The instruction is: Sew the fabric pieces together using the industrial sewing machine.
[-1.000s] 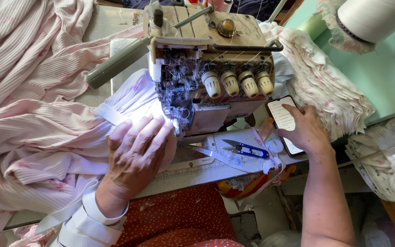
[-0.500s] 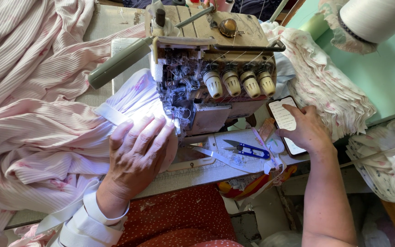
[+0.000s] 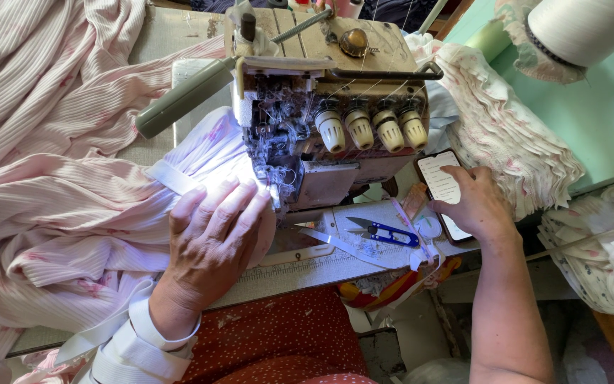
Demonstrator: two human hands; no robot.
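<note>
My left hand (image 3: 214, 238) lies flat, fingers spread, on pink striped fabric (image 3: 72, 213) right at the lit needle area of a worn overlock sewing machine (image 3: 328, 107). A white elastic band (image 3: 172, 178) runs under my fingertips toward the machine. My right hand (image 3: 474, 203) rests on a phone (image 3: 440, 186) lying to the right of the machine, a finger touching its lit screen. Blue-handled thread snips (image 3: 385, 231) lie on the machine bed between my hands.
Pink striped cloth is heaped over the left of the table. A stack of folded floral pieces (image 3: 506, 135) sits at the right, more (image 3: 598, 249) lower right. A large white thread cone (image 3: 584, 28) stands top right. My red dotted lap (image 3: 278, 341) is below.
Both hands stay in place; only the view has shifted slightly.
</note>
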